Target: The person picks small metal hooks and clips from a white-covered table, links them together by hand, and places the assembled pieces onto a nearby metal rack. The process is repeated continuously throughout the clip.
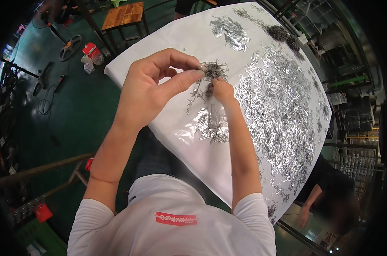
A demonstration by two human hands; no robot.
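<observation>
Over the white-covered table, my left hand is closed in a pinch, thumb against forefinger. A small glint shows at its fingertips, too small to name. Just beyond and beside them lies a tangled clump of dark wire hooks, with a loose string of them trailing toward me. My right hand reaches to the near edge of this clump with curled fingers; what they grip is hidden. Nearer me, below both hands, lies a small heap of shiny bent-metal hooks.
A broad spread of silvery S-shaped hooks covers the table's right side. Another shiny heap and a dark tangle lie farther off. A wooden stool stands at far left. A co-worker leans at the right edge.
</observation>
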